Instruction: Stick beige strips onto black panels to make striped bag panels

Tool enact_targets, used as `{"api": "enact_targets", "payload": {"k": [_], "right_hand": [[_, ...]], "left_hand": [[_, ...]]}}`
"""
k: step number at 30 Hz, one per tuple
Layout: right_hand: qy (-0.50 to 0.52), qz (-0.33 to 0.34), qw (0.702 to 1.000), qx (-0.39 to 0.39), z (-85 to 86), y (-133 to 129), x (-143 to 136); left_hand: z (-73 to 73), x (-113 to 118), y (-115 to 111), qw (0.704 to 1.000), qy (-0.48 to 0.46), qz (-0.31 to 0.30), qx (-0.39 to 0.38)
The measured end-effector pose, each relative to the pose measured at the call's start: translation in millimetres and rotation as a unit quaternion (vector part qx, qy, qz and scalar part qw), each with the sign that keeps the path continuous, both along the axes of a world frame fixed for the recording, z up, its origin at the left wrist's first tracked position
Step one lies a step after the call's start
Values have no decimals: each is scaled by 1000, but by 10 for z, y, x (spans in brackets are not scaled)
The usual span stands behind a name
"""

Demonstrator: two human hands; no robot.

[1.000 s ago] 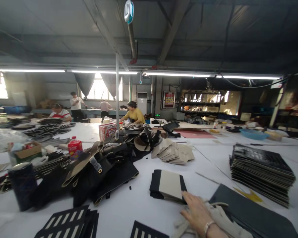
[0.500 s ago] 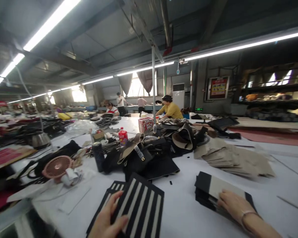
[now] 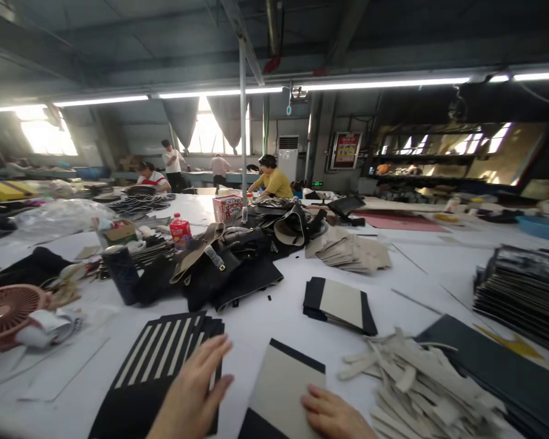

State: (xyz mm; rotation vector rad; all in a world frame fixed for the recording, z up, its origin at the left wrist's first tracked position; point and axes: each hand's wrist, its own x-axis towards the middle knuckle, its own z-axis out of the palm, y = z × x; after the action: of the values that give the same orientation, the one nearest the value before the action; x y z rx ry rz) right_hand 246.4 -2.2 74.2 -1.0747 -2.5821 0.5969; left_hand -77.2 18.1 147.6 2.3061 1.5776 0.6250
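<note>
My left hand (image 3: 194, 384) is over the right side of a pile of black panels with pale stripes (image 3: 165, 344). Its thumb and fingers are apart, with nothing between them. In front of me a grey panel with black end bands (image 3: 286, 378) is low over the table or on it; which one I cannot tell. My right hand (image 3: 333, 411) has that panel by its right edge, fingers on top and thumb out of sight. Farther back lies a stack of similar grey-and-black panels (image 3: 343, 302), apart from both hands.
Pale offcut strips (image 3: 416, 381) heap at the right, beside a dark sheet (image 3: 485, 372) and a tall black stack (image 3: 526, 299). Black bag parts (image 3: 238, 262), a dark bottle (image 3: 120, 274) and a pink fan (image 3: 11, 311) stand beyond. A person in yellow (image 3: 274, 183) works across the table.
My view has swung right. The striped panel my left hand held now lies on the pile, released. My right hand has left the grey-and-black stack and brought one panel nearer.
</note>
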Motion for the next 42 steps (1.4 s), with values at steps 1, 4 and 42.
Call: {"api": "enact_targets", "payload": {"k": [1,4,42], "right_hand": [[18,-2,1000,-21,-67,-62,-30],[89,-98,991,-35,-139,-94,-40],[62,-281,947,-143,351,-185,-139]], "left_hand": [[-62,248,-18,997,14,-66,-27],[-351,875,11,968,51,-228,-91],[-812,1495,249,963,80,-253,-52]]}}
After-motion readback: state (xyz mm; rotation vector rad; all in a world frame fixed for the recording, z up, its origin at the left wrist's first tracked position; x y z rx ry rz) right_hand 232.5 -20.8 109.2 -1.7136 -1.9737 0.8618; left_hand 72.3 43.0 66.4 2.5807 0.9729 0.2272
